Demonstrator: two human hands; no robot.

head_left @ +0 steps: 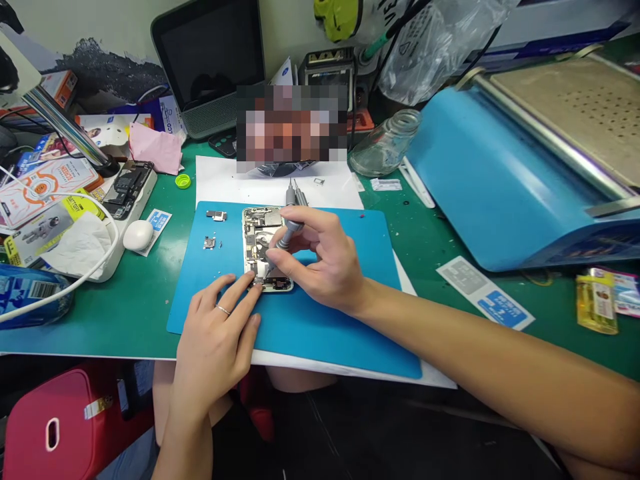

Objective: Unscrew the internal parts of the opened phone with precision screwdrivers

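An opened phone (260,240) lies with its insides showing on a blue work mat (325,320). My right hand (320,260) is closed on a grey screwdriver (289,235), whose tip points down into the phone's lower half. My left hand (220,333), with a ring on one finger, lies flat with fingers stretched out; its fingertips touch the phone's lower left corner. Two small loose metal parts (213,230) lie on the mat left of the phone.
Two more screwdrivers (295,193) lie on white paper behind the mat. A glass jar (387,143) and a big blue machine (500,180) stand to the right. Another opened phone (127,187), tissues, boxes and a white cable crowd the left. A tablet (210,60) stands at the back.
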